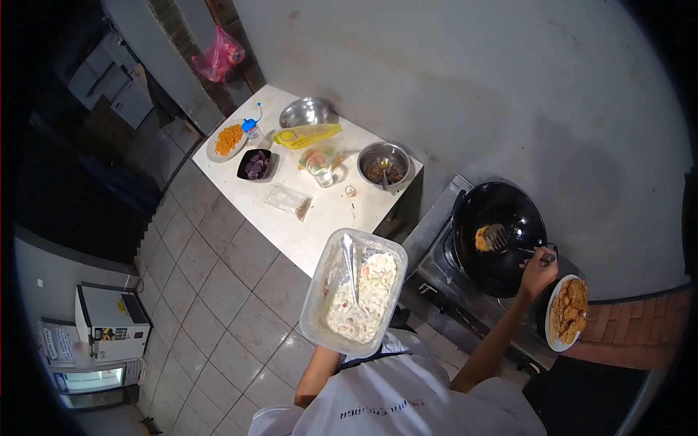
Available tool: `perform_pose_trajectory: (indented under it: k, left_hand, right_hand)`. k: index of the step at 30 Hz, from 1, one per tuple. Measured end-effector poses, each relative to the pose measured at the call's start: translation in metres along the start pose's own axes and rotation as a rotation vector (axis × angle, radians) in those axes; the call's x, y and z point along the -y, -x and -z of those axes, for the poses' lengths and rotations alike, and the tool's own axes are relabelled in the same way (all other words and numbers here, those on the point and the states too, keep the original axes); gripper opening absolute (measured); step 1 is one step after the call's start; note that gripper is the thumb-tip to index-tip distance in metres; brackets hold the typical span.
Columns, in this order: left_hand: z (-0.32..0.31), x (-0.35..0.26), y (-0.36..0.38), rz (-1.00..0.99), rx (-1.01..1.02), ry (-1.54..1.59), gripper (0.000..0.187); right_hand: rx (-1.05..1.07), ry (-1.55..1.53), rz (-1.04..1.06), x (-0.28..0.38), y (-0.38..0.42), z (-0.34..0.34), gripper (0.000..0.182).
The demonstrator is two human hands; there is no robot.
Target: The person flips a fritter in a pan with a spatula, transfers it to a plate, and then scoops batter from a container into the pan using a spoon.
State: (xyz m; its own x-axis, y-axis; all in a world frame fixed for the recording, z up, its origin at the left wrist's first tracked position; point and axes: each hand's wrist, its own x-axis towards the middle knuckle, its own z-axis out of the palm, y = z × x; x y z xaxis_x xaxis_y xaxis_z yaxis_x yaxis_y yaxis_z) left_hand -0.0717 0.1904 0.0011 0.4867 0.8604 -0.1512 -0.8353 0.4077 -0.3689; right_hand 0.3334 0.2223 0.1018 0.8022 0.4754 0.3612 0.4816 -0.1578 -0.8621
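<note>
A clear plastic container (311, 309) with a chunky, creamy white mixture (378, 276) and a metal spoon (349, 265) is held up by my left hand (329, 356). The container hides its fingers; only the wrist area shows below. My right hand (538, 267) is closed around the handle of a slotted spatula (496, 237). The spatula's head lies in a black wok (502, 207), against a small orange-yellow piece of food (481, 239). Right of that hand sits a white plate (552, 340) heaped with golden fried patties (571, 312).
The wok stands on a metal stove (443, 272) against the wall. The white table (334, 218) carries a steel bowl with a spoon (384, 166), an empty-looking steel bowl (305, 112), a black bowl of purple pieces (254, 166), an orange-food plate (227, 141) and plastic bags (289, 202).
</note>
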Motion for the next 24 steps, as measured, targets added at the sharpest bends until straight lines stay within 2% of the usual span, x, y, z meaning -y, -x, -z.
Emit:
perform_pose_trajectory:
  k: [7,19,24]
  left_hand:
    - [0.006,0.006,0.006,0.018,0.014,-0.019,0.090]
    - [0.005,0.014,-0.001,0.090,0.028,-0.044,0.091]
    - [0.009,0.017,-0.003,0.100,0.038,-0.057,0.091]
  right_hand:
    - [0.060,0.051,0.090,0.014,-0.005,0.004,0.012]
    - [0.118,0.136,-0.019,0.003,-0.009,0.017,0.015]
    - [0.144,0.047,-0.072,-0.012,-0.010,0.011,0.016]
